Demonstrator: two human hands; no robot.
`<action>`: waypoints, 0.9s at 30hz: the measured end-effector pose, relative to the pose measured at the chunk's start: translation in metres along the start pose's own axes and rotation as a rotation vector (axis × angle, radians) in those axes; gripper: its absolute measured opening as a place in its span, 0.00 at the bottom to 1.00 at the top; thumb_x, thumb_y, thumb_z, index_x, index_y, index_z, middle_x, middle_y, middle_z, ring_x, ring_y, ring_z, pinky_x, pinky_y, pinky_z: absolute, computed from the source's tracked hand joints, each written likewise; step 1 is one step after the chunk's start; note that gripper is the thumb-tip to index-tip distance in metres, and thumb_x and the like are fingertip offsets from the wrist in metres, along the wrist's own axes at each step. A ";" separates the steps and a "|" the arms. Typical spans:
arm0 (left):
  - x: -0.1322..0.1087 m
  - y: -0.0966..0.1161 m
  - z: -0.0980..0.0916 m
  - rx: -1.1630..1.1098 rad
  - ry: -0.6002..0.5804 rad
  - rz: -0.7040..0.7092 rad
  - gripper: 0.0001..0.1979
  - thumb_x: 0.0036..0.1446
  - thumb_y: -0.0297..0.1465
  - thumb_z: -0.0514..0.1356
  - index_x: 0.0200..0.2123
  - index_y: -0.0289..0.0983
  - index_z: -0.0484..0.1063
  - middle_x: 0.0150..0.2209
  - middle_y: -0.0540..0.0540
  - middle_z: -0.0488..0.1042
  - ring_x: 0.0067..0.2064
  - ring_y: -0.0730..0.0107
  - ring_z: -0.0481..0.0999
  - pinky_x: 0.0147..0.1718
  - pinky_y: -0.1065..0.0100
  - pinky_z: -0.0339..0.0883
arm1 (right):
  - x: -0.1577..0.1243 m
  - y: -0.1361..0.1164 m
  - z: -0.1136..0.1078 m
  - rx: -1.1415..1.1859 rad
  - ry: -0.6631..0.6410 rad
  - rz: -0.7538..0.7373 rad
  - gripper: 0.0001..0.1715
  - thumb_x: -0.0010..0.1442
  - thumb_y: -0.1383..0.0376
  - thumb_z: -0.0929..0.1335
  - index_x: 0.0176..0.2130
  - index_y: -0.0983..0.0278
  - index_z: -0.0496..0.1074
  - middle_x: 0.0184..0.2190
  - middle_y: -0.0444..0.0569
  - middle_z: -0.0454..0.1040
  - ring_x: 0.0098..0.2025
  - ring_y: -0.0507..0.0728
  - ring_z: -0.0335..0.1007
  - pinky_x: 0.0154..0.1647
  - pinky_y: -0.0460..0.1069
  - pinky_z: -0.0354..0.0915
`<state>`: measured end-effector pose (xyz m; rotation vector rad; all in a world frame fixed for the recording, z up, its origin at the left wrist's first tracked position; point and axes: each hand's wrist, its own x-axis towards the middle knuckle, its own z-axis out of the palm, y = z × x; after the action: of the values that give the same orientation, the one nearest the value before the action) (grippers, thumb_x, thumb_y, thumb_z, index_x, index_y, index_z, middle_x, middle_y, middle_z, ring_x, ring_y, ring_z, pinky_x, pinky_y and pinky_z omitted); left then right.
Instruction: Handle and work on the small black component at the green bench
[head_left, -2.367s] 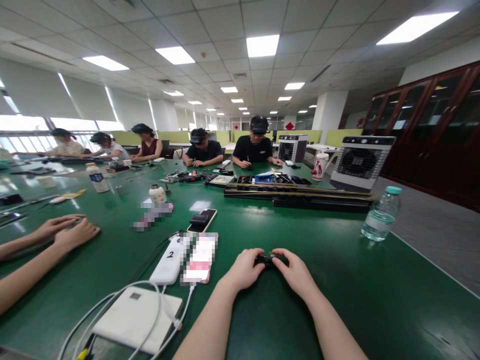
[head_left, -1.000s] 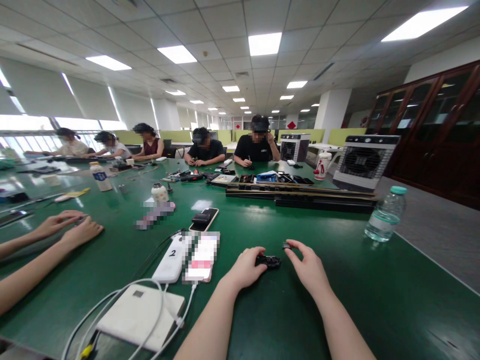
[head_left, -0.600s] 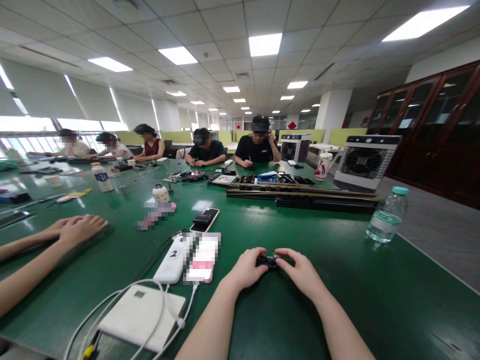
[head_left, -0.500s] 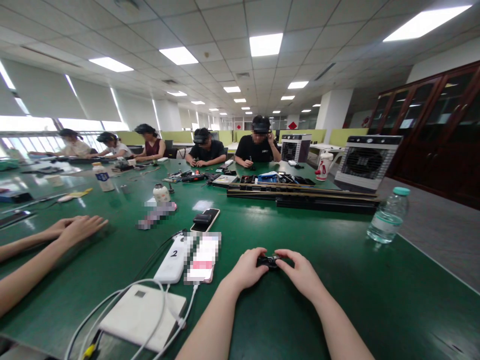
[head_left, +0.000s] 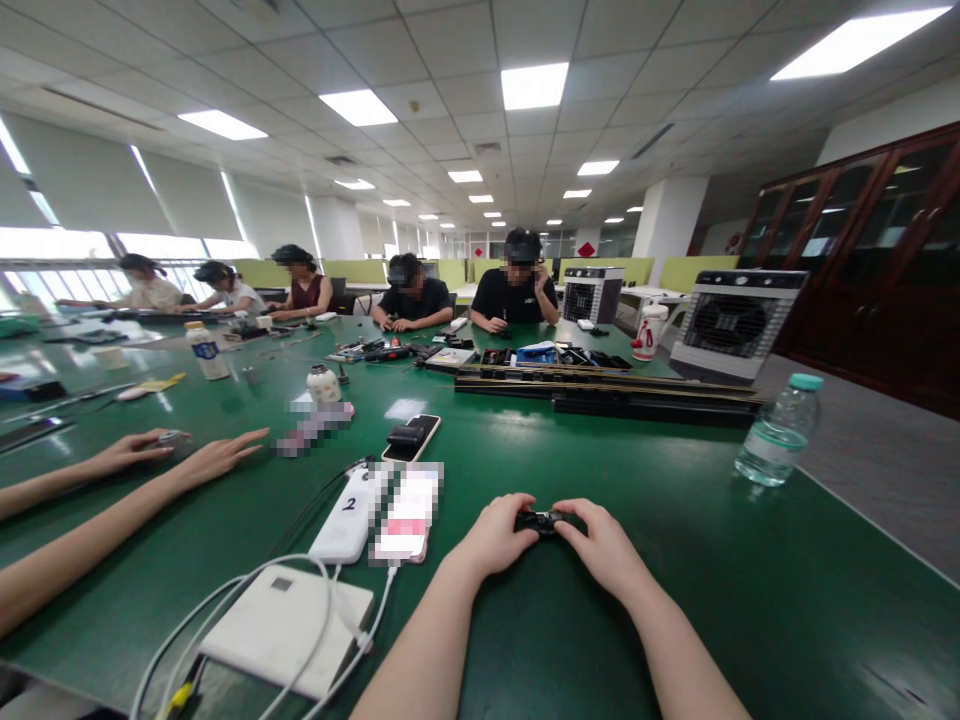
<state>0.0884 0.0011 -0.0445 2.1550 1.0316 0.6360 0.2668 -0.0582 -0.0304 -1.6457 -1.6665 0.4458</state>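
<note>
Between my two hands is a small black object [head_left: 538, 522], low over the green table [head_left: 517, 640]; its exact kind is too small to make out. My left hand [head_left: 499, 532] grips its left end, thumb in front and fingers behind. At the other end, my right hand [head_left: 596, 537] pinches it with thumb and fingertips. Part of the object is covered by my fingers. Left of my hands lie a phone with a lit, blurred screen [head_left: 407, 515] and a white power bank [head_left: 351, 515] marked "2".
A white flat box [head_left: 281, 630] with looped white cables sits front left. A co-worker's hands [head_left: 217, 460] reach in from the left. Long black rails [head_left: 622, 400] and tools lie ahead. A water bottle [head_left: 780, 435] stands at right. Several people sit beyond.
My hands stay in place, with the right fingers slightly shifted on the black object. The co-worker's hands at left have moved apart, one reaching farther right.
</note>
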 end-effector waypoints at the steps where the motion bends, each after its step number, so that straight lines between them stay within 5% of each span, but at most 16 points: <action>1: 0.000 0.000 0.000 0.000 0.001 0.002 0.25 0.49 0.30 0.61 0.52 0.38 0.66 0.49 0.42 0.71 0.51 0.58 0.69 0.52 0.60 0.61 | 0.000 0.000 0.000 -0.011 -0.006 -0.007 0.13 0.53 0.62 0.65 0.38 0.59 0.75 0.40 0.49 0.77 0.46 0.60 0.69 0.51 0.55 0.63; 27: 0.000 0.002 0.001 0.022 0.006 0.012 0.24 0.50 0.29 0.61 0.52 0.36 0.66 0.49 0.42 0.71 0.51 0.59 0.69 0.53 0.61 0.60 | 0.000 0.001 0.006 -0.037 -0.117 -0.014 0.11 0.53 0.63 0.65 0.37 0.61 0.74 0.44 0.50 0.75 0.48 0.59 0.69 0.52 0.54 0.61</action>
<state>0.0904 0.0000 -0.0434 2.1816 1.0340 0.6396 0.2634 -0.0564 -0.0355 -1.6614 -1.7811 0.5156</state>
